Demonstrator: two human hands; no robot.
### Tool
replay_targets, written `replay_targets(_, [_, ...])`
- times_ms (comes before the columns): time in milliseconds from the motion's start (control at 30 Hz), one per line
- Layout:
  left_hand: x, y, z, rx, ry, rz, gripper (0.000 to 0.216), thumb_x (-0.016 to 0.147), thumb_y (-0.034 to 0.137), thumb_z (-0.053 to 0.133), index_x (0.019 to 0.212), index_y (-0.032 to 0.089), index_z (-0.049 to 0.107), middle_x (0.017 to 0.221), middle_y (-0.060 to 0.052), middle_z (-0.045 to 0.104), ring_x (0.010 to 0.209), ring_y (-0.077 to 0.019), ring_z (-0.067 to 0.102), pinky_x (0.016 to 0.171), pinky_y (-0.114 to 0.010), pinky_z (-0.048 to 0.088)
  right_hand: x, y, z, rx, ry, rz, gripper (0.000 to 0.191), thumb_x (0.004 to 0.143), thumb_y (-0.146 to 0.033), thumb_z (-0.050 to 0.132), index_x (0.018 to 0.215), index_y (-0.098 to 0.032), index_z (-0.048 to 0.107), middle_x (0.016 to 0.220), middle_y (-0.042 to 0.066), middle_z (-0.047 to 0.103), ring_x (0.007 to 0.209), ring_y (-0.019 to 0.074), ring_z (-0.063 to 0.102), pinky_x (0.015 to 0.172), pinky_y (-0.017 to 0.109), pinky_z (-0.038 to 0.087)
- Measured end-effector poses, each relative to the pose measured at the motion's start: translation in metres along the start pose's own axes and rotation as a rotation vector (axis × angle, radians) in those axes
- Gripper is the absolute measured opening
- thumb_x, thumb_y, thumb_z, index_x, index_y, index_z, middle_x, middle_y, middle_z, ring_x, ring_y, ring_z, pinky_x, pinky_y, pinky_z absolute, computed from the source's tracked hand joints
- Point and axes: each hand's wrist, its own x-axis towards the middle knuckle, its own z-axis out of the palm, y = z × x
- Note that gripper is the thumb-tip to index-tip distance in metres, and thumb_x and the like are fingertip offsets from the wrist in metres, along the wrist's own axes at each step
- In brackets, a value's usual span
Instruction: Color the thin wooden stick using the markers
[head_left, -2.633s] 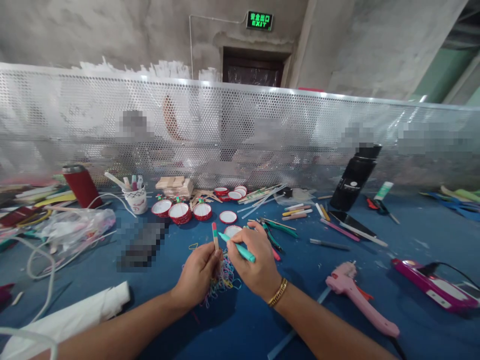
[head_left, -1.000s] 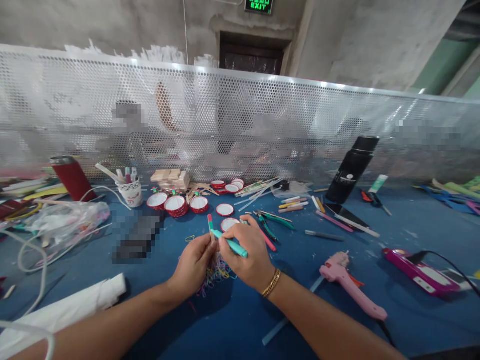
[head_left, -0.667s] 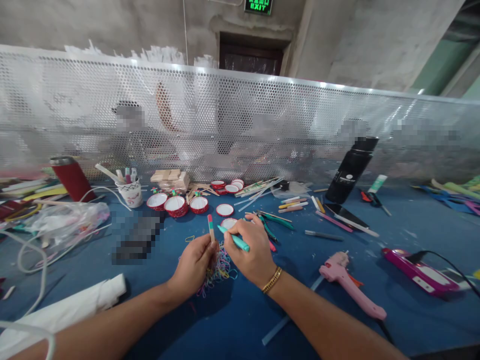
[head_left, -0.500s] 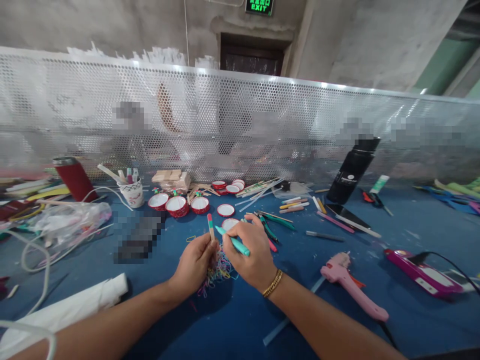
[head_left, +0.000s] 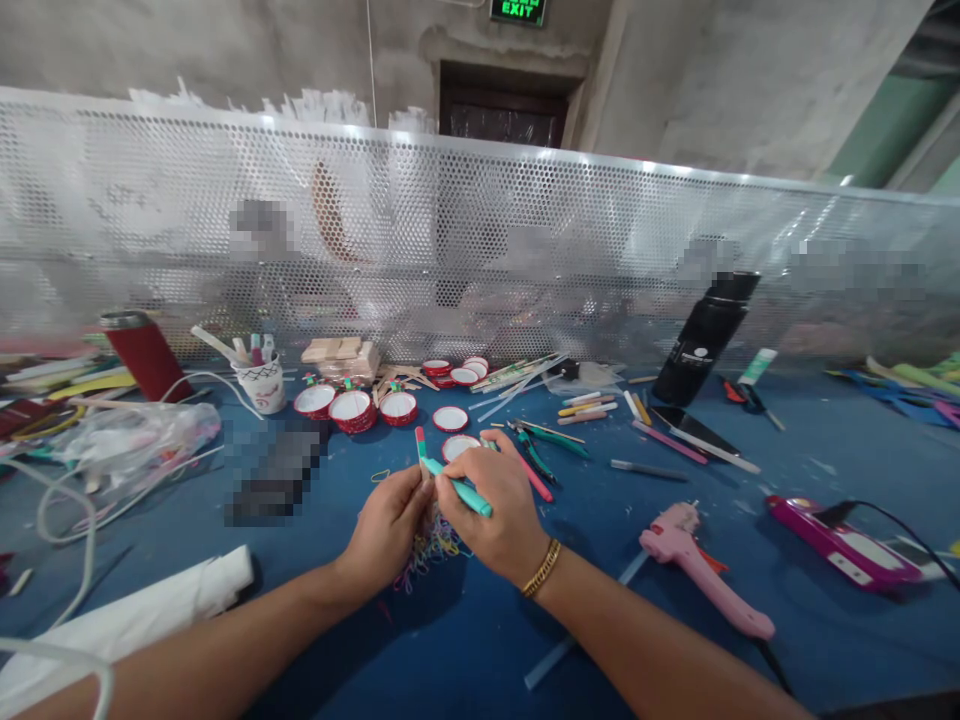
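Observation:
Between thumb and fingers my left hand [head_left: 390, 520] pinches an upright wooden craft stick [head_left: 420, 441], its tip coloured red with green below. My right hand [head_left: 499, 505] grips a turquoise marker [head_left: 466, 494] like a pen, and the marker's tip meets the stick at the lower edge of the green band. Under both hands lies a pile of colourful rubber bands [head_left: 439, 550], partly hidden. Just beyond are small round red-rimmed discs with white faces [head_left: 451, 419], some stacked.
Pliers [head_left: 536, 455] and several markers [head_left: 589, 408] lie ahead to the right. A pink glue gun [head_left: 701, 565] and black bottle [head_left: 705, 340] are at right. On the left are a white roll [head_left: 150, 615], a paper cup [head_left: 260, 385] and a red flask [head_left: 146, 355].
My right hand has moved slightly left and down, bringing the marker's tip from beside the stick onto it. My left hand holds the stick in nearly the same place.

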Motion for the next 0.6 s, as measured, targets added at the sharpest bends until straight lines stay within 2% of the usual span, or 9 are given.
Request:
replay_targets(333, [-0.0017,0.0018,-0.0002,0.023,-0.027,-0.034,0.039,0.096,0.044,0.04,0.068,0.019,0.049,0.06,0.004,0.048,0.057,-0.012,0.043,0.056,-0.024,0.033,0.0021,0.0055,-0.0015,-0.042,0.061,0.043,0.015,0.09,-0.021,0.053,0.075,-0.022,0.052,0.067,-0.003,0.059,0.066,0.0123,0.054,0.101,0.039,0.035])
replay_targets(600, [-0.0002,0.0015,-0.001,0.001,-0.035,0.015,0.039,0.095,0.044,0.042,0.07,0.018,0.054,0.069,0.0,0.058,0.064,-0.0143,0.048,0.061,-0.025,0.036,0.0006,-0.0007,-0.0005,-0.009,0.056,-0.025,0.015,0.091,-0.024,0.052,0.075,-0.021,0.054,0.065,-0.004,0.057,0.062,0.0116,0.052,0.1,0.039,0.036])
